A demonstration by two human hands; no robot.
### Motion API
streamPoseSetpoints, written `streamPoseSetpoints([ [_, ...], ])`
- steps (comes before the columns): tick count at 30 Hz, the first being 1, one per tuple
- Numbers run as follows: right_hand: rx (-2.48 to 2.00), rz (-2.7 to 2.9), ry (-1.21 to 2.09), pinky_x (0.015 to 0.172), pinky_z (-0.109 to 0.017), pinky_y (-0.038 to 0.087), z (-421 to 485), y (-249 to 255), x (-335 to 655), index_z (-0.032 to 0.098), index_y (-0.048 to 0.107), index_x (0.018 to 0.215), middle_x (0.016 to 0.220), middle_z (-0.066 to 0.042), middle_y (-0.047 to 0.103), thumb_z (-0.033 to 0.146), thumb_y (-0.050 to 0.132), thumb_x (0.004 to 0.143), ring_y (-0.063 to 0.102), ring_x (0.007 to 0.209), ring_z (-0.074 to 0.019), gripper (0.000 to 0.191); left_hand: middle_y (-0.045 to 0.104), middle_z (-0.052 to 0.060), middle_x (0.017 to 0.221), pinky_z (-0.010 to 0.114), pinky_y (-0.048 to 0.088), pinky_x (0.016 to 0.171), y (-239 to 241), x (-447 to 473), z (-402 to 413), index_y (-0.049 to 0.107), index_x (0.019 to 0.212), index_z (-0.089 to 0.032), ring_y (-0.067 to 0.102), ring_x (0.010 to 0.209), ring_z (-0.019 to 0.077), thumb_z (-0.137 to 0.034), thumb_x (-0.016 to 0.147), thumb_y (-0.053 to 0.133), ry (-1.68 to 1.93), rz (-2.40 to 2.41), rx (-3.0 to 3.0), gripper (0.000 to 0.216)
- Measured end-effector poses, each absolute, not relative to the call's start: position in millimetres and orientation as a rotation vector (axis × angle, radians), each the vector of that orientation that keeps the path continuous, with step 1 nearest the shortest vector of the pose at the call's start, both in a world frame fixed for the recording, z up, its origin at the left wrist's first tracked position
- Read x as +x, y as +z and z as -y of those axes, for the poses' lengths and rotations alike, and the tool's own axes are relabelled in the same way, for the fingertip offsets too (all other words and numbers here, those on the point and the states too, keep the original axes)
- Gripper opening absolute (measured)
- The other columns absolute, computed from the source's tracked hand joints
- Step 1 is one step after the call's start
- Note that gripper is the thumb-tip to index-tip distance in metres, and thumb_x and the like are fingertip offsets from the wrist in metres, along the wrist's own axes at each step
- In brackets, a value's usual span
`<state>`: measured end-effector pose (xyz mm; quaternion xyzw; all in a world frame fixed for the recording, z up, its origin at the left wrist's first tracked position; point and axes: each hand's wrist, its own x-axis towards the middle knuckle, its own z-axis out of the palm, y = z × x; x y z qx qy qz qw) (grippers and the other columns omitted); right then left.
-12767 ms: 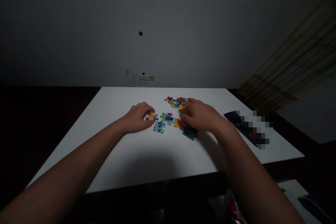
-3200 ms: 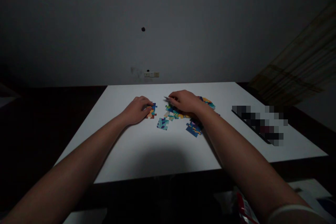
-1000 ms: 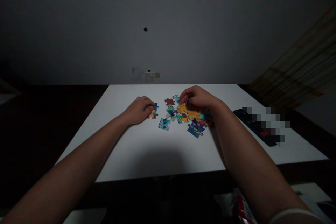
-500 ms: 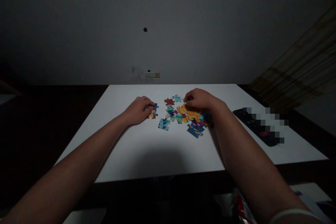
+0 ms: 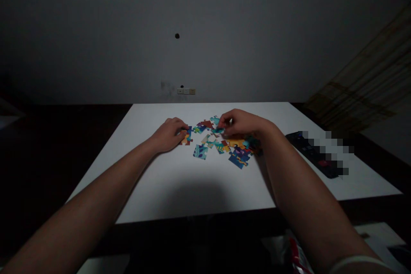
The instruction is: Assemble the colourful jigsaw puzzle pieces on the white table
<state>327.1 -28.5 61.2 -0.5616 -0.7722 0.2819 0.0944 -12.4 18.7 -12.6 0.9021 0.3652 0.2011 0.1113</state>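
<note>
My left hand (image 5: 169, 134) rests on the table with bent fingers and thumb closed about a blue and orange puzzle piece (image 5: 187, 139), partly covered by them. Over the right side of the loose puzzle pieces, my right hand (image 5: 239, 122) pinches a teal puzzle piece (image 5: 218, 130) by its edge. A brown-red piece (image 5: 206, 124) and a purple one with a green shape (image 5: 197, 129) lie between the hands. Closer to me are a light-blue patterned piece (image 5: 200, 151) and a dark-blue piece (image 5: 238, 161). Yellow pieces (image 5: 236, 142) overlap beneath my right hand.
The white table (image 5: 180, 184) carries all the pieces. A dark phone-like device (image 5: 313, 154), partly pixelated, lies to the right of my right forearm. Behind the table stands a grey wall with sockets (image 5: 186, 91). A patterned curtain (image 5: 356, 81) hangs at right.
My right hand has moved slightly left and now has a teal piece in its fingers. The purple and green piece has shifted up and left, beside the brown-red one. My left hand stays put.
</note>
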Motion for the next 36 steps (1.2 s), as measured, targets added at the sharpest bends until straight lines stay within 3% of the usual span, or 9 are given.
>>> streamPoseSetpoints([
  [8, -1.968, 2.379, 0.429, 0.092, -0.04, 0.059, 22, 54, 339, 0.028, 0.083, 0.106, 0.11, -0.011, 0.083, 0.03, 0.084, 0.079, 0.076, 0.105, -0.0333, 0.027, 0.076, 0.012, 0.127, 0.044, 0.049, 0.115, -10, -11, -17, 0.081, 0.124, -0.022, 0.066, 0.122, 0.0287, -0.039, 0.102, 0.056, 0.539, -1.118, 2.619, 0.038],
  [12, -2.008, 2.39, 0.404, 0.093, -0.042, 0.058, 22, 50, 341, 0.026, 0.082, 0.097, 0.108, -0.014, 0.082, 0.028, 0.083, 0.083, 0.076, 0.103, -0.0338, 0.014, 0.076, 0.012, 0.127, 0.045, 0.049, 0.117, -12, -12, -18, 0.08, 0.125, -0.022, 0.066, 0.123, 0.029, -0.04, 0.102, 0.056, 0.558, -1.09, 2.629, 0.038],
  [17, -1.983, 2.248, 0.517, 0.085, -0.035, 0.058, 24, 54, 334, 0.028, 0.078, 0.111, 0.114, -0.01, 0.082, 0.026, 0.08, 0.088, 0.076, 0.099, -0.0281, 0.022, 0.076, 0.012, 0.127, 0.045, 0.05, 0.116, -13, -13, -18, 0.081, 0.125, -0.023, 0.067, 0.123, 0.0291, -0.041, 0.102, 0.058, 0.576, -1.102, 2.622, 0.038],
  [20, -1.909, 2.212, 0.389, 0.087, -0.033, 0.056, 25, 61, 330, 0.027, 0.078, 0.107, 0.114, -0.009, 0.082, 0.027, 0.072, 0.095, 0.075, 0.102, -0.0259, 0.014, 0.076, 0.012, 0.125, 0.044, 0.051, 0.113, -11, -12, -18, 0.082, 0.123, -0.023, 0.068, 0.121, 0.0301, -0.041, 0.101, 0.059, 0.581, -1.12, 2.613, 0.037],
  [24, -1.909, 2.279, 0.489, 0.083, -0.034, 0.056, 28, 66, 330, 0.026, 0.081, 0.1, 0.098, -0.007, 0.083, 0.026, 0.076, 0.089, 0.076, 0.092, -0.0265, 0.012, 0.077, 0.013, 0.124, 0.044, 0.05, 0.114, -8, -12, -17, 0.082, 0.122, -0.023, 0.068, 0.121, 0.0304, -0.04, 0.1, 0.06, 0.562, -1.145, 2.609, 0.036],
  [26, -1.914, 2.277, 0.615, 0.082, -0.033, 0.055, 29, 67, 331, 0.025, 0.083, 0.099, 0.096, -0.006, 0.083, 0.028, 0.072, 0.093, 0.076, 0.093, -0.0264, 0.013, 0.076, 0.013, 0.126, 0.044, 0.05, 0.114, -8, -12, -17, 0.082, 0.123, -0.023, 0.068, 0.122, 0.0302, -0.04, 0.1, 0.059, 0.552, -1.157, 2.607, 0.037],
  [31, -1.883, 2.022, 0.373, 0.099, -0.03, 0.053, 27, 69, 326, 0.028, 0.079, 0.124, 0.126, -0.006, 0.082, 0.021, 0.045, 0.106, 0.071, 0.123, -0.0268, 0.039, 0.076, 0.012, 0.127, 0.045, 0.051, 0.114, -5, -10, -15, 0.082, 0.123, -0.023, 0.067, 0.122, 0.0304, -0.038, 0.099, 0.059, 0.535, -1.177, 2.607, 0.036],
  [36, -1.743, 2.254, 0.303, 0.121, -0.036, 0.043, 29, 62, 295, 0.032, 0.069, 0.149, 0.154, -0.004, 0.069, 0.021, 0.051, 0.106, 0.058, 0.145, -0.0275, 0.049, 0.076, 0.013, 0.127, 0.046, 0.051, 0.113, -3, -9, -15, 0.082, 0.122, -0.022, 0.067, 0.122, 0.0323, -0.036, 0.096, 0.06, 0.533, -1.224, 2.597, 0.036],
])
